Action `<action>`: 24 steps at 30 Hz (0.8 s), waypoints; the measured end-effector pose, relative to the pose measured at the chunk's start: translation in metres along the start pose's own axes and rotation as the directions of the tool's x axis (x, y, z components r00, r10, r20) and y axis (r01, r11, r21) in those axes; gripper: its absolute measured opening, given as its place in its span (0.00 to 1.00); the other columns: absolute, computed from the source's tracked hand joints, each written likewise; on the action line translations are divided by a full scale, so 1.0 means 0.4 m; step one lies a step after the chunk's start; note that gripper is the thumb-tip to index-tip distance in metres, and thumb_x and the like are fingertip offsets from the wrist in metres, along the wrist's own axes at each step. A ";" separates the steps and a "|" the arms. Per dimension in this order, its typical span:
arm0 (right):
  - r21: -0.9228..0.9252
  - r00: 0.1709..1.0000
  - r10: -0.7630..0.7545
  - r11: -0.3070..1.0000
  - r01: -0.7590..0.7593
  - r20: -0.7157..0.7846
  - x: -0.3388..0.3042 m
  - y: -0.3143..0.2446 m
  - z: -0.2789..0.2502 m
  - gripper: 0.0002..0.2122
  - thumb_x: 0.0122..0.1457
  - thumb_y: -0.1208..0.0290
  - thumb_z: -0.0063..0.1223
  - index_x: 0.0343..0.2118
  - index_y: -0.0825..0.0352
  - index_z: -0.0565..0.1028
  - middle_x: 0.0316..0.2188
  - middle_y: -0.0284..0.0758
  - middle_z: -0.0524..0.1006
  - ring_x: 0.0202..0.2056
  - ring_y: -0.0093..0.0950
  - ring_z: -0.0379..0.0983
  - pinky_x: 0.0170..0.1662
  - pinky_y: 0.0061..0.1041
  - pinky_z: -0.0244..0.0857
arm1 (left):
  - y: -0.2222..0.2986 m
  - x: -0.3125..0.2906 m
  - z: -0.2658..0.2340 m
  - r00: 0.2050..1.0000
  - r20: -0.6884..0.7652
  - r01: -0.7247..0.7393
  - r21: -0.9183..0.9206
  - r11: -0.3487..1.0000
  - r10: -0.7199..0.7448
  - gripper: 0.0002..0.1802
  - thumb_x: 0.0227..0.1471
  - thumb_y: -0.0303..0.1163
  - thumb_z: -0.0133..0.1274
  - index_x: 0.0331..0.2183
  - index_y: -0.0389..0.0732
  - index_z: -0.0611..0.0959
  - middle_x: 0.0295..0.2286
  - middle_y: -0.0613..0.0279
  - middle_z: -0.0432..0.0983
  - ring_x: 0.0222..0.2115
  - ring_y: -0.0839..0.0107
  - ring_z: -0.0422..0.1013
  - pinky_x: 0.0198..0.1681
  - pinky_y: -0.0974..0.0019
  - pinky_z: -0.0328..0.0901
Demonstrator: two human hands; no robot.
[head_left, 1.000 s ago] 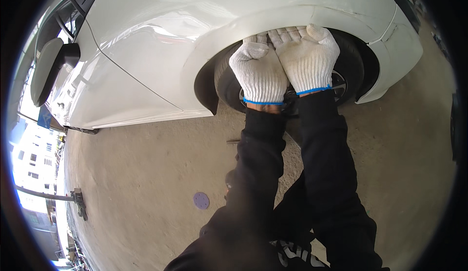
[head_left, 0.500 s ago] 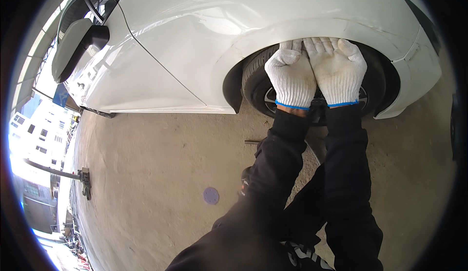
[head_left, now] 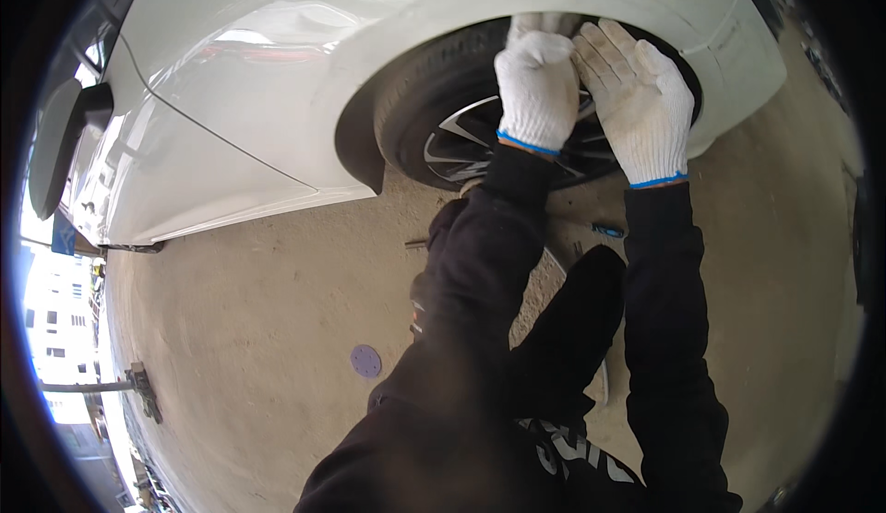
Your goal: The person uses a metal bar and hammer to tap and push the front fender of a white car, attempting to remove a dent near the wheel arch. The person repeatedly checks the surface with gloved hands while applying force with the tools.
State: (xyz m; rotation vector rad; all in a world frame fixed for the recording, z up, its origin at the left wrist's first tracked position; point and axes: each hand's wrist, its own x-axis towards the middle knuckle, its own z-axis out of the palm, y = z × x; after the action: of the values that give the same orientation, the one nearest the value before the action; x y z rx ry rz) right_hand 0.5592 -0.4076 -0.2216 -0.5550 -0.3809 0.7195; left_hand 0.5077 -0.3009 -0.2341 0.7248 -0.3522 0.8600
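Both my hands wear white knit gloves with blue cuffs and are raised at the front wheel arch of a white car [head_left: 258, 79]. My left hand [head_left: 535, 93] is at the upper edge of the arch, palm toward me and thumb across. Its fingers are blurred and partly hidden at the fender lip. Beside it, my right hand [head_left: 643, 112] is open, palm turned up, fingers stretched toward the arch with nothing in them. Behind both hands is the black tire [head_left: 401, 121] with its silver-and-black spoked rim [head_left: 464, 123], partly covered by my left wrist.
A purple sanding disc [head_left: 366, 361] lies on the concrete floor [head_left: 268, 301]. Near my knee are a blue-handled tool [head_left: 607, 230] and a short metal bar [head_left: 415, 244]. A dark stand-like piece with a pole [head_left: 143, 391] is at far left, below the side mirror [head_left: 57, 149].
My hands have moved apart; the right has dropped from the fender lip. The view has shifted and tilted, showing more of the wheel and the blue-handled tool.
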 end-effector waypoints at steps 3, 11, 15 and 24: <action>0.018 0.998 0.062 0.998 -0.062 -0.004 -0.038 -0.013 -0.091 0.28 0.64 0.57 0.49 0.58 0.78 0.67 0.53 0.50 0.73 0.53 0.40 0.71 0.62 0.38 0.62 | -0.027 -0.009 -0.026 1.000 0.002 0.018 0.005 1.000 -0.018 0.45 0.40 0.27 0.44 0.65 0.40 0.61 0.61 0.49 0.61 0.63 0.51 0.55 0.68 0.42 0.45; -0.291 0.917 -0.033 0.952 -0.092 -0.398 -0.294 0.097 -0.451 0.23 0.66 0.59 0.50 0.56 0.73 0.71 0.46 0.42 0.78 0.44 0.32 0.76 0.50 0.33 0.70 | -0.035 0.017 0.015 0.988 -0.133 0.074 -0.020 0.997 -0.076 0.52 0.35 0.27 0.47 0.67 0.43 0.57 0.64 0.53 0.56 0.65 0.49 0.51 0.66 0.42 0.48; -0.411 0.567 -0.062 0.754 -0.513 -0.821 -0.582 0.259 -0.964 0.24 0.65 0.59 0.50 0.59 0.69 0.69 0.51 0.39 0.76 0.49 0.35 0.74 0.51 0.38 0.69 | 0.032 -0.007 0.014 0.978 0.057 0.204 -0.014 0.979 -0.203 0.47 0.43 0.28 0.48 0.67 0.41 0.58 0.62 0.52 0.61 0.60 0.49 0.59 0.64 0.43 0.51; -0.734 0.810 -0.011 -0.416 -0.537 -0.586 -0.827 0.427 -0.978 0.18 0.55 0.66 0.56 0.48 0.66 0.75 0.42 0.42 0.76 0.47 0.42 0.73 0.51 0.40 0.67 | 0.478 -0.133 -0.096 0.734 0.642 -0.542 0.361 -0.759 -0.219 0.37 0.57 0.39 0.51 0.63 0.29 0.64 0.62 0.39 0.62 0.66 0.43 0.54 0.68 0.44 0.48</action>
State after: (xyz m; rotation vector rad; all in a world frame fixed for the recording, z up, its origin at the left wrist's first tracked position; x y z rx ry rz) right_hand 0.4400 -0.6696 -0.6785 -2.6795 -0.4287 0.5956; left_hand 0.3243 -0.2202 -0.2080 3.2335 0.1374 1.5993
